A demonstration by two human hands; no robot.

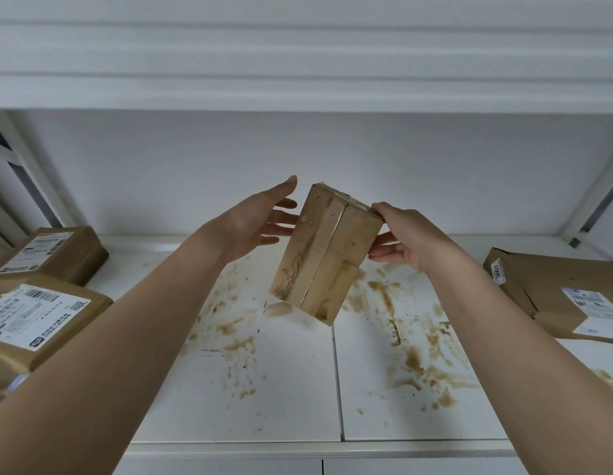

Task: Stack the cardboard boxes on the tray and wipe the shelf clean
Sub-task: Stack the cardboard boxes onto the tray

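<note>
Lifting a small stained cardboard box (325, 255), tilted, above the smeared white shelf (264, 389): the right hand (406, 236) pinches its upper corner; the left hand (260, 219), fingers spread, nears the opposite side. Supporting both sides should steady it. Labelled boxes (48, 252) flank the shelf; no tray shows.

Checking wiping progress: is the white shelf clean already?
No, brown smears cover the white shelf beneath the held stained cardboard box.

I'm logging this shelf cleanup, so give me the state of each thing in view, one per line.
Small cardboard box: lifted, tilted, stained.
Right hand: gripping that box.
Left hand: open, beside the box.
Shelf: smeared brown, unwiped.
Left boxes: resting, labelled.
Right box: resting, labelled.
</note>
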